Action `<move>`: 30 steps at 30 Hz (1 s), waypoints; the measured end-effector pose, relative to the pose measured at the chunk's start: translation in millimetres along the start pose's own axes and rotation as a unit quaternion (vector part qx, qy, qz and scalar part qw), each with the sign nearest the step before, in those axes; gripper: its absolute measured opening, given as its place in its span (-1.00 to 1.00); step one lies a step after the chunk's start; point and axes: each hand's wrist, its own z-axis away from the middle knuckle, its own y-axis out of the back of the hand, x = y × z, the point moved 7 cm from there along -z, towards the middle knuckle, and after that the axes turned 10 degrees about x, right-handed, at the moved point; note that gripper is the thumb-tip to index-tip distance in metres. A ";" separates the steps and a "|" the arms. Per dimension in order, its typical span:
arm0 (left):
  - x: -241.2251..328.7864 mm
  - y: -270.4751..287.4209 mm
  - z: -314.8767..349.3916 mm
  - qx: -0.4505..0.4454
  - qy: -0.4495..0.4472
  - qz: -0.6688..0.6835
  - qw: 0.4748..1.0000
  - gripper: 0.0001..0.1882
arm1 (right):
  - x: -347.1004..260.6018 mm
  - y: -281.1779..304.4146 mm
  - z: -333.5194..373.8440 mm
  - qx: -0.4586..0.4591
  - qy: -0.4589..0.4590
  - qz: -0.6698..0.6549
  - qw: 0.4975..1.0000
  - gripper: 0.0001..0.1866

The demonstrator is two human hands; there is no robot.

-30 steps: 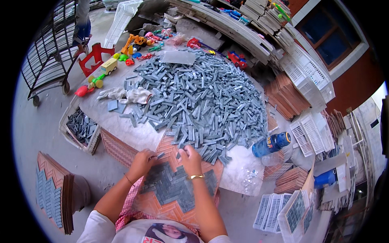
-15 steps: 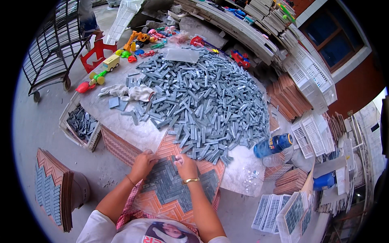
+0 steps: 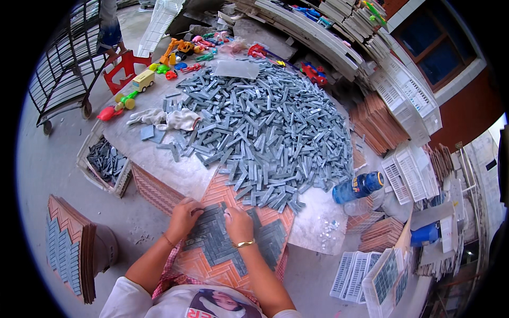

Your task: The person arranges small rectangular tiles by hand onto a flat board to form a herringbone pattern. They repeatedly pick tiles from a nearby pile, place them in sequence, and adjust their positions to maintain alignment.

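An orange herringbone mould tray lies in front of me, partly filled with grey strip tiles. My left hand rests on the tray's upper left part, fingers curled down on the tiles. My right hand, with a gold bracelet at the wrist, presses on the tiles near the tray's top middle. Whether either hand pinches a single tile I cannot tell. Just beyond the tray spreads a large heap of loose grey strip tiles on a pale slab.
A stack of filled trays stands at my left, a crate of grey tiles further up. White gloves and plastic toys lie at the heap's far side. A blue bottle, white grids and orange tray stacks crowd the right.
Both hands have drawn back from the edge of the tile heap onto the tray and now press on the laid tiles.
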 end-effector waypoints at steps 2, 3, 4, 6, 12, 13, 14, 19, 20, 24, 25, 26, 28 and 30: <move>3.0 -3.2 -0.8 0.005 -0.031 -0.017 0.999 -0.85 | -0.3 6.5 2.7 0.018 0.051 -0.027 0.998 -0.83; 4.0 -4.7 -1.6 0.008 -0.047 -0.025 0.999 -0.85 | -1.1 8.4 3.9 0.027 0.077 -0.041 0.996 -0.82; 4.3 -5.4 -2.5 0.006 -0.055 -0.030 0.998 -0.87 | 1.1 6.6 5.0 0.035 0.062 -0.045 0.996 -0.82; 5.0 -8.0 -3.1 0.002 -0.068 -0.040 0.997 -0.89 | 2.7 4.4 7.3 0.051 0.032 -0.055 0.997 -0.81; -26.5 13.9 -10.0 0.048 0.057 0.030 0.997 -0.86 | 4.1 19.0 5.7 0.009 0.011 -0.080 0.997 -0.83; -27.6 21.8 -10.3 0.082 0.029 0.027 0.996 -0.84 | 4.0 18.7 8.0 0.003 0.021 -0.065 0.998 -0.83; -26.0 23.9 -11.3 0.087 0.031 0.020 0.996 -0.85 | 4.8 17.1 11.6 -0.003 0.030 -0.051 0.998 -0.83; 3.9 13.1 -23.9 0.055 0.037 0.039 0.997 -0.88 | 12.6 12.5 17.3 0.021 0.051 -0.061 0.997 -0.84; 7.5 7.0 -24.9 0.035 0.029 0.045 0.998 -0.88 | 12.5 12.0 17.2 0.023 0.055 -0.073 0.996 -0.85; 43.5 -28.9 -6.3 -0.056 -0.182 -0.109 0.976 -0.82 | 20.5 10.9 4.5 -0.046 0.036 -0.126 0.990 -0.88; 54.7 -37.4 3.3 -0.067 -0.219 -0.104 0.968 -0.76 | 25.6 15.2 2.7 -0.026 0.034 -0.134 0.990 -0.89; 64.6 -47.9 13.0 -0.080 -0.258 -0.097 0.958 -0.70 | 32.0 24.1 0.7 -0.004 -0.003 -0.145 0.989 -0.89; 65.5 -56.6 30.9 -0.153 -0.276 -0.194 0.929 -0.46 | 39.0 39.1 2.2 0.029 -0.078 -0.178 0.980 -0.90; 60.0 -63.3 39.9 -0.192 -0.293 -0.237 0.906 -0.35 | 40.1 45.1 3.5 0.042 -0.092 -0.198 0.975 -0.87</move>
